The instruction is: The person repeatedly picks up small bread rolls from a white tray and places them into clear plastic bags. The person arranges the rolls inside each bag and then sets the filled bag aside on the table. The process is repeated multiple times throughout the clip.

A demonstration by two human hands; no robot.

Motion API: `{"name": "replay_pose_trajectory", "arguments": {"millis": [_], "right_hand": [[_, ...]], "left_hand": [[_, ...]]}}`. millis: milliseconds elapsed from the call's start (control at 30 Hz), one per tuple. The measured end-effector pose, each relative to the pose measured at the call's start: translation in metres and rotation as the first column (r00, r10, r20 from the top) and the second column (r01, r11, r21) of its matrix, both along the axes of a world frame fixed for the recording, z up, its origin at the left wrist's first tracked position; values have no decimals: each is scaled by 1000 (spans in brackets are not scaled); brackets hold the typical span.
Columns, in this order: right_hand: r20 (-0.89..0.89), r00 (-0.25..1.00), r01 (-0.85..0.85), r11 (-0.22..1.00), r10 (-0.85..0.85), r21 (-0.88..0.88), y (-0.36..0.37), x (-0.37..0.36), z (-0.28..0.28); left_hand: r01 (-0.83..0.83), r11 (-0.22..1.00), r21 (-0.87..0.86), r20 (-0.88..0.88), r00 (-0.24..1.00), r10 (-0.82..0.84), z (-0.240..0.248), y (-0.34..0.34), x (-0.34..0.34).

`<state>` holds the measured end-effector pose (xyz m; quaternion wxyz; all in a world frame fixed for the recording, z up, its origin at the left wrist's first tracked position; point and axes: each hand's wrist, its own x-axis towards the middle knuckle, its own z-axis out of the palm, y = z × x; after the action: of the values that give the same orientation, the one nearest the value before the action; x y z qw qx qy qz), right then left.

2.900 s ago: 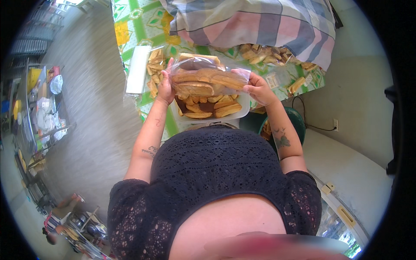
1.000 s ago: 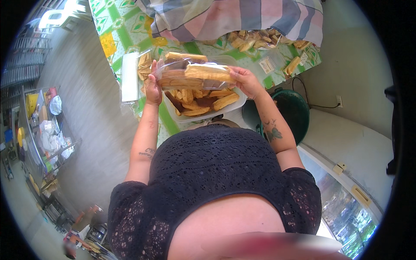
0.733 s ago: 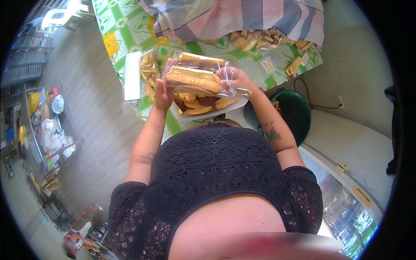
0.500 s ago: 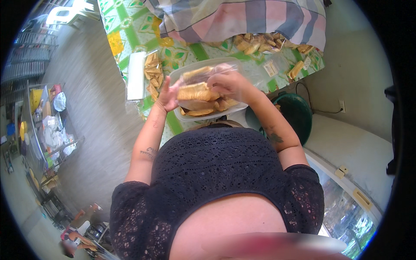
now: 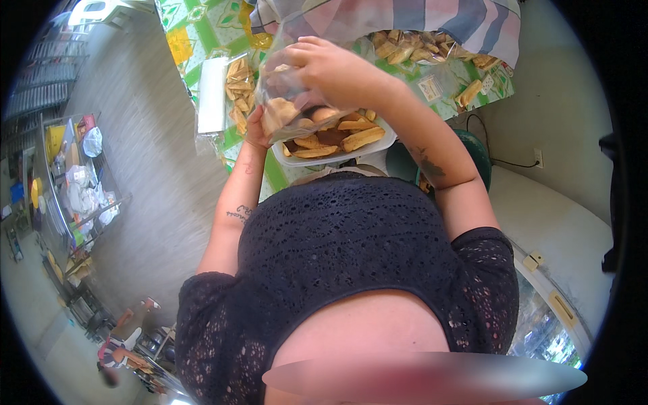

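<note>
My left hand grips the lower left side of a clear plastic bag, which holds golden-brown, crusty pieces. My right hand reaches across the bag's upper part, its fingers bent and closed on the film; the fingertips are partly hidden and slightly blurred. Under both hands stands a translucent plastic tub, close to my body. More long, golden-brown slices lie inside it. The bag covers the tub's far left part.
Left of the tub are a filled bag of pieces and a white stack in plastic. Beyond lie more bagged pieces beside a striped cloth. A small packet rests at the right. A dark green bin stands below the table.
My right hand has moved up and left over the bag. The bag now stands taller and leans left, with pieces low in it. More of the tub's slices show.
</note>
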<state>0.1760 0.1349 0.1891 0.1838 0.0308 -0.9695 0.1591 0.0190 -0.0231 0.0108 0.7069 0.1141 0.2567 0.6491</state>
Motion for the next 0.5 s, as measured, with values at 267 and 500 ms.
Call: {"name": "replay_pose_trajectory", "arguments": {"millis": [267, 500], "right_hand": [[-71, 721, 403, 500, -689, -767, 52, 44, -103], [523, 797, 383, 922, -303, -50, -24, 57, -258]], "left_hand": [[-313, 938, 148, 40, 950, 310, -8, -21, -20], [-464, 886, -11, -50, 885, 463, -21, -57, -38]]}}
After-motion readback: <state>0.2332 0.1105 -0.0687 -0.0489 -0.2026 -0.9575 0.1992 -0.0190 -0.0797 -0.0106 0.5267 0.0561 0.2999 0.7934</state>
